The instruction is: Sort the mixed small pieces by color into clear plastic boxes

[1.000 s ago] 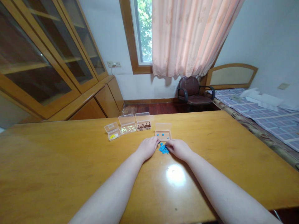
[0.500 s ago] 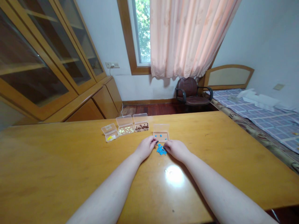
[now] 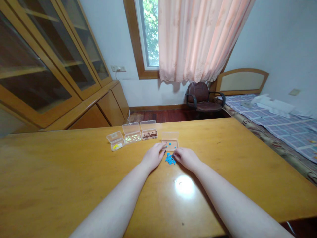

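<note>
A small pile of blue pieces (image 3: 170,159) lies on the table between my hands. Just behind it stands an open clear plastic box (image 3: 169,150) with a few blue pieces (image 3: 170,144) inside. My left hand (image 3: 153,156) reaches over the box's left front edge, thumb and forefinger apart, close to a blue piece inside. At the pile's right edge, the fingers of my right hand (image 3: 186,158) are pinched together; whatever is between them is hidden.
Left of the blue box, further open clear boxes hold brown pieces (image 3: 150,135), pale yellow pieces (image 3: 133,138) and a yellow-and-white item (image 3: 117,145). All stand on a glossy wooden table (image 3: 99,185). Beyond it are a chair (image 3: 201,97) and a bed (image 3: 279,112).
My left hand's fingers have moved slightly forward over the box and parted. The blue piece at the box's left now lies by those fingertips. My right hand has stayed by the pile.
</note>
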Action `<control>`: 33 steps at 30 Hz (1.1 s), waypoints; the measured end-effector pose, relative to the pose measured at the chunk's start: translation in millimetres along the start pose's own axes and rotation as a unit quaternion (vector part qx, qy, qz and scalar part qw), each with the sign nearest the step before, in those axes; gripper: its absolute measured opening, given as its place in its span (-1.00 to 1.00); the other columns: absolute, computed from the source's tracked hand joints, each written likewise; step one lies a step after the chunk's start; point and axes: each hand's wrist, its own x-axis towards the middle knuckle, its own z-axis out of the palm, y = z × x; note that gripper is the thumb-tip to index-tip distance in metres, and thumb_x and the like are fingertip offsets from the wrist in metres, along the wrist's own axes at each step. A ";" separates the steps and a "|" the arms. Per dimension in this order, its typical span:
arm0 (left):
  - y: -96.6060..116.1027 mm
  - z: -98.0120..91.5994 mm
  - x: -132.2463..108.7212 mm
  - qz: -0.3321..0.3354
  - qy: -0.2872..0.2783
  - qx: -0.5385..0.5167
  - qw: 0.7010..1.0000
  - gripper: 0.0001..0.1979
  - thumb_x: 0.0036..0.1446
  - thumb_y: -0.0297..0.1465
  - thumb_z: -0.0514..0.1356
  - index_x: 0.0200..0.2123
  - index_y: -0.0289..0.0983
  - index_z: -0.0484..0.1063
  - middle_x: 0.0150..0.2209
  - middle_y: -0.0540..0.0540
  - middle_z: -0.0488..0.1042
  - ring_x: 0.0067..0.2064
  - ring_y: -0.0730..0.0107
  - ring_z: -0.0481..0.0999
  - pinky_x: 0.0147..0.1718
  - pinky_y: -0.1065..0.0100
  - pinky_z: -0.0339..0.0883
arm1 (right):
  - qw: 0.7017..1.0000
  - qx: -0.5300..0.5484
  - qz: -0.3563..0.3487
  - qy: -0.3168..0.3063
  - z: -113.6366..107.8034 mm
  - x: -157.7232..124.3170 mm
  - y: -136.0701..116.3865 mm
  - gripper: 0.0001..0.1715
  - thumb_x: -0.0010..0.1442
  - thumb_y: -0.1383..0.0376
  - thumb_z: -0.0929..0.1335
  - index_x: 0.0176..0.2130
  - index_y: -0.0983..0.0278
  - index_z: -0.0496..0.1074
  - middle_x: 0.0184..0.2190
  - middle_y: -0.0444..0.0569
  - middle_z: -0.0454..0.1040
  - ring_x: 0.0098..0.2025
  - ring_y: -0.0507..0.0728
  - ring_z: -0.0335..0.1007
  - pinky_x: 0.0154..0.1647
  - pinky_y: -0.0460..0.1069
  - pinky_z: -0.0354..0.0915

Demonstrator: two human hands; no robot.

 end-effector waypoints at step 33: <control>8.9 -11.9 -4.3 0.048 -0.125 0.140 0.981 -0.74 0.19 -0.37 0.03 -0.13 -0.12 0.46 -0.17 -0.05 0.53 -0.17 0.29 0.50 -0.20 0.34 0.35 | 0.997 0.054 -0.052 -0.014 1.6 -2.3 1.7 -0.79 0.18 0.29 0.30 -0.33 0.20 0.56 -0.37 -0.06 0.58 -0.35 0.06 0.45 -0.32 -0.11 0.22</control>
